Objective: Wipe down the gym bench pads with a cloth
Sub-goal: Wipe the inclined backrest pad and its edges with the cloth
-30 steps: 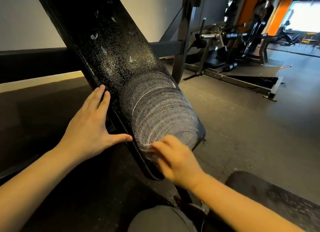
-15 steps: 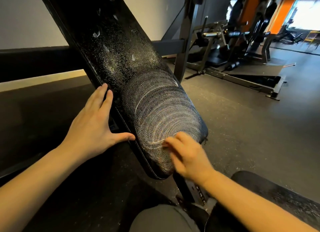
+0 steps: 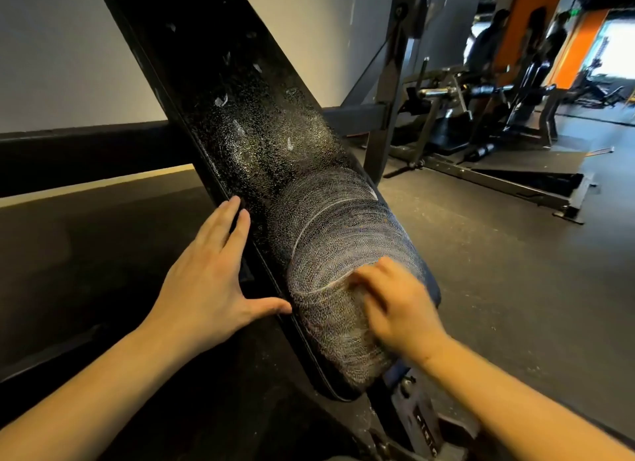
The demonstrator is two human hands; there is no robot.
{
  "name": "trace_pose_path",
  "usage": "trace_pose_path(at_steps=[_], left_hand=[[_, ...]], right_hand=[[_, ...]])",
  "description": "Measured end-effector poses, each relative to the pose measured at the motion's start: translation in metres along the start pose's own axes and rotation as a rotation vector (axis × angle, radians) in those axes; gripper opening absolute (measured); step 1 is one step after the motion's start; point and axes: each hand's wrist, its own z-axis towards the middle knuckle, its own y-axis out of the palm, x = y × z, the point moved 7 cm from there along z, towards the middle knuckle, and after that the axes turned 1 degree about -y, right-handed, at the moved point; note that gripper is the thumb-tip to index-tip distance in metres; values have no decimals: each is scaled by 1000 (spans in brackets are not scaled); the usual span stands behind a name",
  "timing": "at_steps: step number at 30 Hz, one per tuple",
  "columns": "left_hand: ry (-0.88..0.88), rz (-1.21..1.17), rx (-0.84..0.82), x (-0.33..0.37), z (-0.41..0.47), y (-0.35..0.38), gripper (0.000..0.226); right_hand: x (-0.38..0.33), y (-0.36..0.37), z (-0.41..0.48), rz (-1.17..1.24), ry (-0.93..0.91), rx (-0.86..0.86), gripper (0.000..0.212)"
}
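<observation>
The black bench back pad (image 3: 247,124) slopes up to the left. Spray droplets speckle its upper half and pale swirled wipe marks cover its lower half (image 3: 330,240). My left hand (image 3: 209,282) lies flat and open against the pad's left edge, thumb on the rim. My right hand (image 3: 398,309), blurred with motion, presses on the lower right of the pad with curled fingers. A dark blue bit of cloth (image 3: 395,373) shows under its wrist; the rest of the cloth is hidden by the hand.
The bench's metal hinge and frame (image 3: 422,423) sit just below the pad. A black rack upright (image 3: 388,117) stands behind it. Another machine (image 3: 481,124) and people (image 3: 488,44) are at the back right, across grey rubber floor (image 3: 515,288).
My right hand has slid to the right across the lower pad, leaving fresh swirl marks. My left hand has stayed on the pad's left edge.
</observation>
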Motion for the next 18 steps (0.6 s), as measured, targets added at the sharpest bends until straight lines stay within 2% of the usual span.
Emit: trace_pose_path(at_steps=[3,4,6,8,10,12,13,15,18], left_hand=[[-3,-20,-3,2,0,1,145],[-6,-29,3,2,0,1,144],[0,-27,2,2,-1,1,144],[19,-3,10,-1,-1,-1,141],[31,0,57,-8,3,-6,133],[-2,-16,97,-20,12,-14,130],[-20,-20,90,-25,16,-16,134],[-34,-16,65,-29,22,-17,141],[-41,13,46,-28,24,-14,144]], right_hand=[[79,-8,46,-152,433,154,21],[83,-4,70,-156,515,193,20],[61,9,116,-121,537,240,19],[4,23,138,-33,372,243,18],[-60,31,115,90,84,114,17],[-76,28,69,182,-157,-44,20],[-61,23,54,161,-197,-89,23],[-2,9,50,24,-64,-44,24],[86,-5,97,-126,395,131,22]])
